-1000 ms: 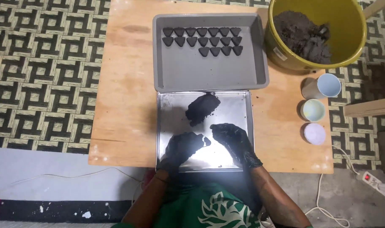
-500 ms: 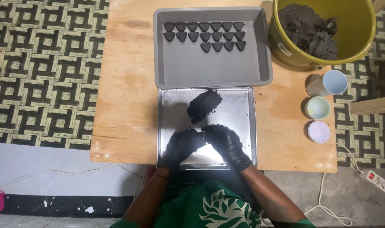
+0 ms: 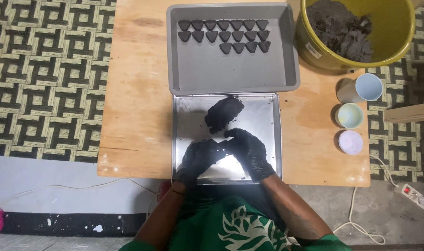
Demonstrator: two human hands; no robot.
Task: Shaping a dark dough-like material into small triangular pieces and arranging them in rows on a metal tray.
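Note:
Both hands wear black gloves and meet over a shiny metal tray (image 3: pixel 267 116) at the table's near edge. My left hand (image 3: pixel 198 158) and my right hand (image 3: pixel 249 151) press together on a small piece of dark clay-like material between the fingertips; the piece itself is mostly hidden. A larger dark lump (image 3: pixel 223 113) lies on the metal tray just beyond the hands. Behind it a grey plastic tray (image 3: pixel 230 72) holds several small dark heart-shaped pieces (image 3: pixel 223 33) in rows along its far side.
A yellow bucket (image 3: pixel 397 44) with dark material stands at the back right. Along the wooden table's (image 3: pixel 133 102) right side sit a white cup (image 3: pixel 367 87), a pale green cup (image 3: pixel 349 115) and a lilac lid (image 3: pixel 350 142). A power strip (image 3: pixel 414 193) lies on the floor.
My hands have drawn together over the metal tray, the right one moving left until the fingertips meet. The view has shifted slightly; the lump and trays stay put.

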